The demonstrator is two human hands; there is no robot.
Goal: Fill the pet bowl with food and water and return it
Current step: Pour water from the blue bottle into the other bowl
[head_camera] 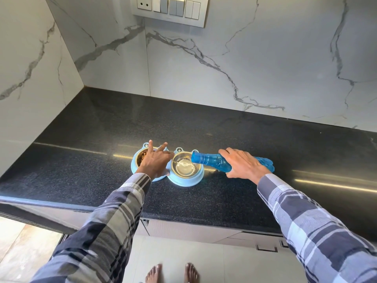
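Observation:
A light blue double pet bowl (184, 181) stands on the black counter (81, 160). Its left steel dish (142, 157) holds brown kibble. Clear water lies in the right steel dish (184, 167). My left hand (156, 162) rests on the stand between the two dishes, thumb and forefinger spread over the kibble side. In my right hand (242, 165) is a blue plastic bottle (210, 160), tipped on its side with its mouth over the right dish's rim. No stream of water is visible.
White marble walls close the counter at the back and left. A switch panel (170, 10) hangs above. Cabinet drawers (224, 231) sit below the counter's front edge, and my bare feet (172, 272) stand on pale floor tiles.

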